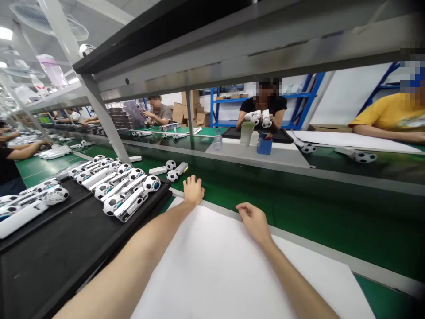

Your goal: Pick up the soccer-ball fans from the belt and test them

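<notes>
In the head view, my left hand [194,189] is at the centre with its fingers spread, holding nothing, just beside a white device with soccer-ball ends [172,172] that lies on the green conveyor [226,177]. My right hand [255,220], right of centre, is loosely curled and grasps nothing that I can see. White sheets [212,261] cover the counter [381,292] at lower centre. At left, a black tray [66,248] holds rows of similar devices [114,188]. At upper right, a person [277,106] holds white pieces [259,118].
</notes>
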`<state>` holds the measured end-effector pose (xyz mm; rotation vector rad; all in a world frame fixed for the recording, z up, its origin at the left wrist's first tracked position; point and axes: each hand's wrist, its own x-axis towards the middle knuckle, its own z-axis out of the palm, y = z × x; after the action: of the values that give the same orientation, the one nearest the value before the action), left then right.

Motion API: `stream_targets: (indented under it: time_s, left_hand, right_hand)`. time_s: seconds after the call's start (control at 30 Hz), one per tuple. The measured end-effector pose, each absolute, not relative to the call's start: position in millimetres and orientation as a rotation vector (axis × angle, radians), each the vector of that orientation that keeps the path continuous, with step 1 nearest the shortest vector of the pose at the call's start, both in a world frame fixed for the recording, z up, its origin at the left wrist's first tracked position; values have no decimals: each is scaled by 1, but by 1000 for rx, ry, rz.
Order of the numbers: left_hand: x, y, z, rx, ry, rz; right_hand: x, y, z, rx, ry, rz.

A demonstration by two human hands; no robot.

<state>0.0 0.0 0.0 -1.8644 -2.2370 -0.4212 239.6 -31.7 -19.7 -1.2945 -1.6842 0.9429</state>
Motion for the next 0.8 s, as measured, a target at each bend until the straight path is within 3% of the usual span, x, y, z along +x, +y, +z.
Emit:
stream_targets:
  time_s: [0.43, 0.8]
  left_hand:
    - [-63, 22, 84, -1732, -2685, -76]
    - [6, 12, 159, -2331, -2572, -41]
  right_hand:
    - [237, -25, -25, -1233, -1602, 937]
    - [237, -27, -15, -1198, -1578, 1005]
